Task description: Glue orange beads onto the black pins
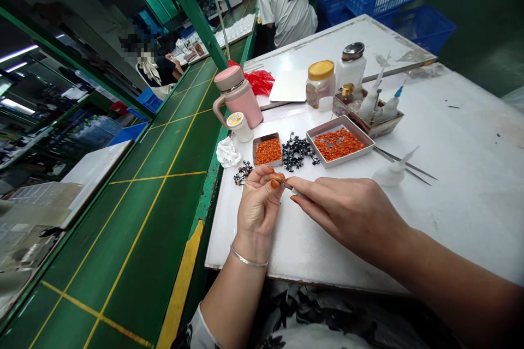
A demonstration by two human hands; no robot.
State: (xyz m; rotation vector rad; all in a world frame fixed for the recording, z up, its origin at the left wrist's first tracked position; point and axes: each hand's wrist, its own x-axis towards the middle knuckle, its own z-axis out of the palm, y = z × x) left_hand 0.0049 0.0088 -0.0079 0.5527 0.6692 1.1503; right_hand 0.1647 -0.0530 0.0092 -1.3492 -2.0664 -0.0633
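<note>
Over the front of the white table my left hand is closed in a pinch, its thumb and forefinger on something too small to make out. My right hand grips a slim metal-tipped tool, whose tip meets the left fingertips; its exact kind is hidden by the fingers. Just beyond the hands lie a small box of orange pieces, a heap of small black parts with thin stems and a larger tray of orange pieces. A smaller cluster of black parts lies by the left fingers.
A pink mug, a small white tub and crumpled tissue stand at the left edge, beside a green conveyor belt. Jars, a bottle box, tweezers and a squeeze bottle are farther right. Two people sit beyond.
</note>
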